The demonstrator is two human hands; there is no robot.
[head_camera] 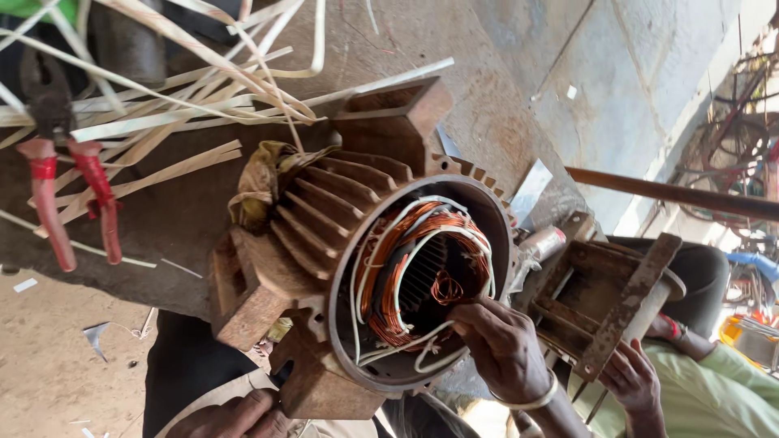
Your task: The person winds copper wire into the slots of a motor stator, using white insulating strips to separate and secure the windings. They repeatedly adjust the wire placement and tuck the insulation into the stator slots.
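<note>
A rusty finned electric motor housing lies on its side on a worn workbench, with its open end facing me. Inside sit copper windings laced with white insulating sleeves. My right hand, with a metal bangle on the wrist, reaches into the opening and pinches the copper wire at the coil's lower edge. My left hand is at the bottom edge, curled against the housing's rusty foot; only part of it shows.
Red-handled pliers and several pale insulation strips lie on the bench at upper left. A person in a green sleeve on the right holds a rusty metal frame with both hands. A rusty bar crosses above.
</note>
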